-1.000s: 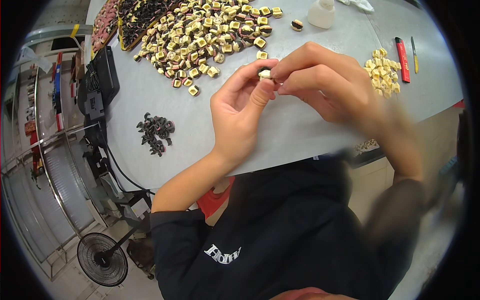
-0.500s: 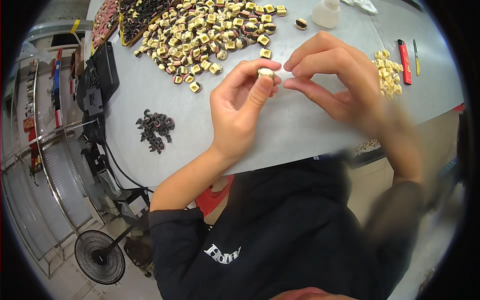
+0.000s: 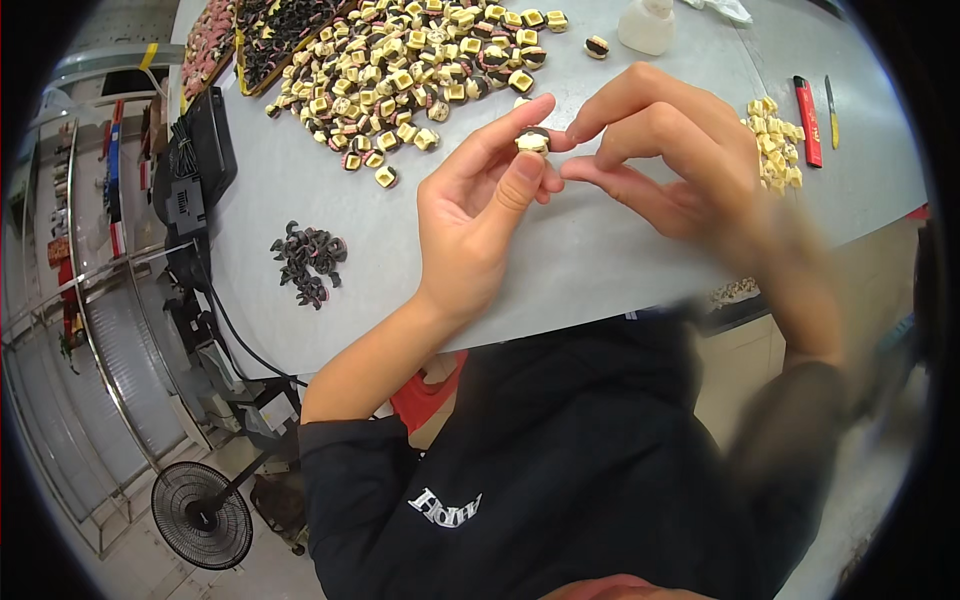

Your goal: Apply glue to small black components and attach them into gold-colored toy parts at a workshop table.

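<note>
Between the thumb and fingers of my left hand (image 3: 475, 210) is a small cream-and-black piece (image 3: 532, 143), its cream face toward me and a dark edge on top. My right hand (image 3: 665, 150) is just right of it, thumb and index finger curved with a gap between their tips, close to my left fingertips. I see nothing between those right fingers. Beyond both hands lies a big heap of similar cream, black and pink pieces (image 3: 400, 80). Small cream parts (image 3: 775, 145) are piled by my right wrist, and black curved parts (image 3: 307, 262) lie to the left.
A white bottle (image 3: 647, 27) stands at the back, with one loose piece (image 3: 596, 46) beside it. On the right are a red cutter (image 3: 807, 120) and a thin knife (image 3: 832, 112). Trays of pink and black parts (image 3: 275, 40) stand far left. A cable (image 3: 235, 330) crosses the left table edge.
The piece in my left hand has turned, showing more of its dark edge. My left index finger has lifted off and straightened, and my right fingertips have come slightly closer.
</note>
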`<state>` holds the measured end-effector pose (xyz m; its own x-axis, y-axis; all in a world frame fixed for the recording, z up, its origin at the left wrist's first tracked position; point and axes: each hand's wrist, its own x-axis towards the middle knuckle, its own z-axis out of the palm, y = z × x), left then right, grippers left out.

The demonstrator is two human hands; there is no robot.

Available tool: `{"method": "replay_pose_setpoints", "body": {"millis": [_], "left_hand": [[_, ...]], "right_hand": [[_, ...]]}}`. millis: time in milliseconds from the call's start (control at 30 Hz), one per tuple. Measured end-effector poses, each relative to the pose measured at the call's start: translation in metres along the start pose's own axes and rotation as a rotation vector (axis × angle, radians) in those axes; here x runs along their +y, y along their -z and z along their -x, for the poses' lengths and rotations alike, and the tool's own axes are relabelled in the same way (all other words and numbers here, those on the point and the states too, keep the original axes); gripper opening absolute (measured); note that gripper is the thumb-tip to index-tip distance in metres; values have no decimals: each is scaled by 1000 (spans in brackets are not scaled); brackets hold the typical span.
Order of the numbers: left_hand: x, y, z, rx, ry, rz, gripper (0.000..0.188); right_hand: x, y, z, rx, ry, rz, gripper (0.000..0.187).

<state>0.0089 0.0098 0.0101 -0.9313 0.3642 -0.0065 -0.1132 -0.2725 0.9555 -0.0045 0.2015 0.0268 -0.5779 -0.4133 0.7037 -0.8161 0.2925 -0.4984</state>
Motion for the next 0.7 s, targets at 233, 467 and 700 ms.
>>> {"method": "replay_pose_setpoints", "body": {"millis": [233, 467, 700], "left_hand": [[2, 3, 4, -116, 64, 22, 44], [-3, -5, 0, -45, 52, 4, 32], [14, -1, 4, -149, -86, -520, 25]], "right_hand": [[-3, -1, -2, -4, -57, -44, 27], [0, 6, -1, -23, -67, -61, 29], [1, 7, -1, -47, -122, -228, 33]]}}
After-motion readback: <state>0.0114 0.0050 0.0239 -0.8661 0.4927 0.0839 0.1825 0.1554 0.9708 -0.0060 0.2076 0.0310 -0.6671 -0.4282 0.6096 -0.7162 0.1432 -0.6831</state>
